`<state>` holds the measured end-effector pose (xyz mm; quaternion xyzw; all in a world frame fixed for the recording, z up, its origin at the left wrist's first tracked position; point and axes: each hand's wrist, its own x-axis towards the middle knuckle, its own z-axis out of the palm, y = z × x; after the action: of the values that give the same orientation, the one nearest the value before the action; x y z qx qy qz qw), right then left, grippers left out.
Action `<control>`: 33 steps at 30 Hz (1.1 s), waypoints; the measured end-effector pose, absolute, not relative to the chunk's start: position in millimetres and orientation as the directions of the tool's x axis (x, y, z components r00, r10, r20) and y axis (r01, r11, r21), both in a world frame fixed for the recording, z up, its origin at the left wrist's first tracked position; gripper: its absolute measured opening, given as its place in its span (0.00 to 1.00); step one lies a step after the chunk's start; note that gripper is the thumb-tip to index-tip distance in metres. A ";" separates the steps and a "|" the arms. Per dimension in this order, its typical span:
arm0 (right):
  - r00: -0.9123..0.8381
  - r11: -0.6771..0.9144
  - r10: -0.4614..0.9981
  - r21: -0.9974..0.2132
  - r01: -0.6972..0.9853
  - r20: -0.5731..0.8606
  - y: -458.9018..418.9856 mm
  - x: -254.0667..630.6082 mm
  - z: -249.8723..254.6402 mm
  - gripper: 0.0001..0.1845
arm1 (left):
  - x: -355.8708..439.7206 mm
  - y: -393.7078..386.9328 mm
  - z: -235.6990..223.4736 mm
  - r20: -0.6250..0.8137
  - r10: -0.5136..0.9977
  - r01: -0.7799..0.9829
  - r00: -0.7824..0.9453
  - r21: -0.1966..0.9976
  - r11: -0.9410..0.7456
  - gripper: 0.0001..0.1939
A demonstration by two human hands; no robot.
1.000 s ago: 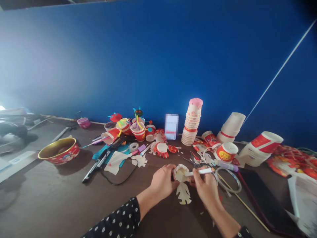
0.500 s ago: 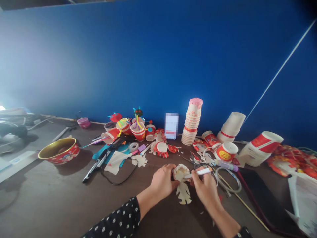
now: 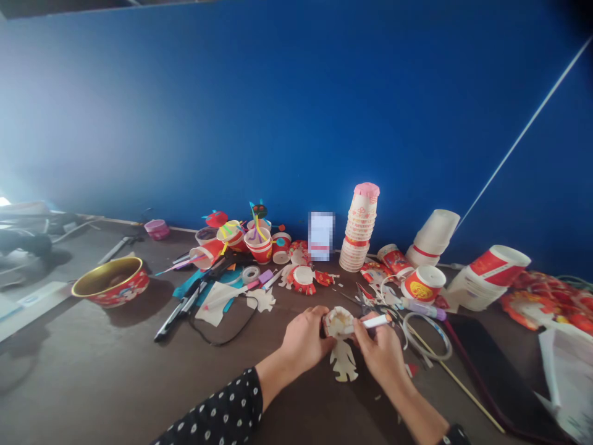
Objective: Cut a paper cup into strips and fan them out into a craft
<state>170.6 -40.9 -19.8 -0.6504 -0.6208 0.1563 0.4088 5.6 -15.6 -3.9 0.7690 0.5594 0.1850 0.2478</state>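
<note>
My left hand (image 3: pixel 306 340) is closed around the left side of a small cut paper cup (image 3: pixel 337 321) that lies on its side on the brown table (image 3: pixel 115 371). My right hand (image 3: pixel 380 352) pinches a white pen (image 3: pixel 370 322) whose tip reaches into the cup's mouth. A white paper cut-out with scalloped feet (image 3: pixel 343 363) hangs from the cup, flat on the table between my two hands.
A tall stack of paper cups (image 3: pixel 359 227) and several loose red-and-white cups (image 3: pixel 422 283) stand at the blue wall. A red and gold bowl (image 3: pixel 111 282) sits at left. Markers, a tape roll (image 3: pixel 251 274), scissors (image 3: pixel 365 296), a white ring (image 3: pixel 426 337) and paper scraps lie around.
My right hand has slid a little to the left, bringing the pen tip further into the cup. The left hand and cup have stayed put.
</note>
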 end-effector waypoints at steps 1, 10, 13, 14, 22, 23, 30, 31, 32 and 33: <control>0.180 0.102 0.937 -0.726 0.680 0.300 -40.8 170.5 -20.1 0.18 | 5.6 -15.4 -4.1 0.008 0.952 0.770 0.305 0.587 -0.252 0.25; 0.165 0.080 0.953 -0.736 0.672 0.254 -40.7 170.5 -24.0 0.19 | 5.9 -14.9 -4.0 0.007 0.950 0.771 0.313 0.582 -0.259 0.24; 0.154 0.085 0.954 -0.722 0.686 0.258 -40.5 170.4 -24.2 0.19 | 6.1 -15.9 -2.7 0.004 0.947 0.775 0.321 0.573 -0.265 0.23; 0.150 0.085 0.955 -0.718 0.691 0.257 -40.5 170.3 -24.0 0.19 | 6.2 -16.1 -2.3 0.001 0.946 0.777 0.325 0.570 -0.268 0.23; 0.151 0.083 0.951 -0.695 0.714 0.269 -40.9 169.8 -21.8 0.17 | 5.9 -15.7 -1.7 -0.001 0.946 0.777 0.325 0.570 -0.267 0.24; 0.153 0.082 0.951 -0.696 0.714 0.269 -40.9 169.8 -21.7 0.17 | 5.9 -15.8 -1.7 0.000 0.945 0.777 0.327 0.570 -0.269 0.24; 0.169 0.061 0.951 -0.689 0.722 0.260 -40.2 170.0 -21.0 0.17 | 5.8 -16.1 -1.4 0.002 0.947 0.775 0.322 0.574 -0.265 0.24; 0.168 0.060 0.951 -0.689 0.722 0.258 -40.3 170.0 -21.0 0.17 | 5.8 -16.0 -1.6 0.003 0.946 0.773 0.324 0.576 -0.267 0.24; 0.169 0.059 0.951 -0.690 0.722 0.259 -40.3 170.0 -21.0 0.17 | 5.9 -16.0 -1.8 0.004 0.946 0.771 0.324 0.577 -0.267 0.24; 0.174 0.060 0.949 -0.690 0.721 0.264 -40.4 170.1 -21.1 0.17 | 5.9 -15.9 -2.0 0.004 0.946 0.772 0.323 0.577 -0.266 0.24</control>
<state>170.1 -40.4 -21.1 -0.6686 -0.6243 0.1520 0.3743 5.9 -15.9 -2.0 0.7756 0.5538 0.1779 0.2453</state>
